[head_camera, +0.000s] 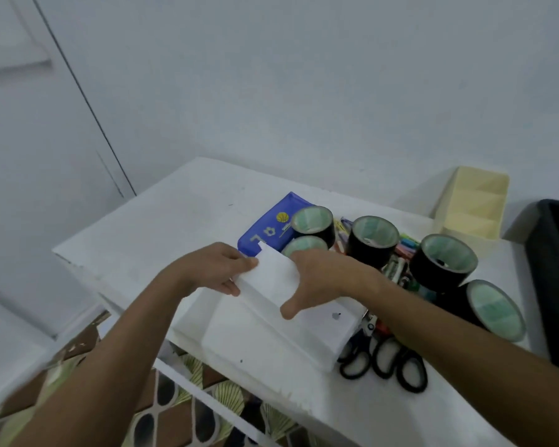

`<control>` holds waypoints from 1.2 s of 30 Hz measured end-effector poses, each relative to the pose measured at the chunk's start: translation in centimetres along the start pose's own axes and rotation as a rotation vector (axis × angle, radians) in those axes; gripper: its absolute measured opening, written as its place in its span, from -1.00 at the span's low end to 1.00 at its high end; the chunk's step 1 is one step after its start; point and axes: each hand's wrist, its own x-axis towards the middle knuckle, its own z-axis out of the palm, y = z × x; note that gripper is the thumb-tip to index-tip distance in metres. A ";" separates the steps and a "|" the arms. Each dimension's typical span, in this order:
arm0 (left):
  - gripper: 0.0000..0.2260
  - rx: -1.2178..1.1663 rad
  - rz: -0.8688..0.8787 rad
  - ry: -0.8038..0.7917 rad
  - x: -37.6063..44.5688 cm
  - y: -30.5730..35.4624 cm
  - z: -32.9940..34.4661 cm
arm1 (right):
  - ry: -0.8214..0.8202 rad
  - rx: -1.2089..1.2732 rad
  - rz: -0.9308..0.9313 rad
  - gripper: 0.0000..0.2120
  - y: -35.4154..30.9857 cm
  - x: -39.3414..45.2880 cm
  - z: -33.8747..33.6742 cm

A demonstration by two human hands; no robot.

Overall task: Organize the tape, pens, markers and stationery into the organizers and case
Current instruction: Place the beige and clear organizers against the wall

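Note:
Both hands hold a white divider panel (271,274) above a white organizer box (265,330) at the table's front edge. My left hand (220,269) pinches the panel's left edge. My right hand (317,279) grips its right side, thumb spread below. Behind them lies a blue pencil case (265,227). Several black tape rolls stand around: one (313,222) by the case, one (373,238) in the middle, one (442,261) to the right. Pens and markers (400,253) lie among the rolls. Black-handled scissors (384,359) lie right of the box, under my right forearm.
A cream compartment organizer (475,204) stands at the back right by the wall. A black bin (555,269) is at the right edge. The white table (162,227) ends close at the front left, with patterned floor (181,411) below.

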 end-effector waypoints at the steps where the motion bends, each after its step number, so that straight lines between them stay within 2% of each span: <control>1: -0.67 0.015 0.007 0.021 0.0 0.5 -0.4 | 0.006 0.024 0.013 -0.39 0.0 -0.1 -0.4; 5: -0.66 0.086 0.116 0.134 -0.6 4.0 -3.1 | 0.034 0.203 0.050 -0.51 0.4 -0.7 -4.4; 10: -0.69 -0.025 0.370 0.403 -0.6 10.3 -6.4 | 0.118 0.540 0.024 -0.57 3.1 -1.5 -11.1; 12: -0.57 -0.033 0.391 0.474 0.6 12.0 -6.6 | 0.157 0.691 0.009 -0.71 5.1 -1.7 -12.9; 13: -0.50 -0.062 0.384 0.455 1.3 12.6 -6.4 | 0.181 0.784 0.017 -0.78 6.1 -1.7 -13.6; 15: -0.40 -0.177 0.365 0.325 2.8 13.7 -5.5 | 0.209 0.982 0.049 -0.74 8.4 -1.6 -14.6; 18: -0.40 -0.421 0.337 0.029 4.7 16.0 -3.3 | 0.207 1.243 0.021 -0.54 11.8 -1.1 -14.9; 20: -0.43 -0.530 0.356 -0.107 5.8 17.9 -1.6 | 0.213 1.350 -0.026 -0.54 13.7 -0.8 -14.3; 23: -0.29 -0.513 0.389 -0.092 7.0 20.5 0.7 | 0.232 1.488 -0.062 -0.66 16.0 -1.0 -13.7; 25: -0.15 -0.493 0.401 -0.038 7.6 22.2 2.2 | 0.291 1.464 -0.017 -0.73 17.0 -1.3 -13.6; 28: -0.04 -0.363 0.498 0.175 8.4 24.6 4.2 | 0.479 1.081 0.107 -0.66 18.1 -1.2 -13.8; 31: 0.05 -0.151 0.628 0.409 9.1 26.3 6.0 | 0.569 0.943 0.156 -0.48 18.6 -0.9 -13.6; 36: -0.10 -0.094 0.773 0.536 10.2 27.0 8.1 | 0.590 0.904 0.103 -0.06 19.5 0.2 -12.6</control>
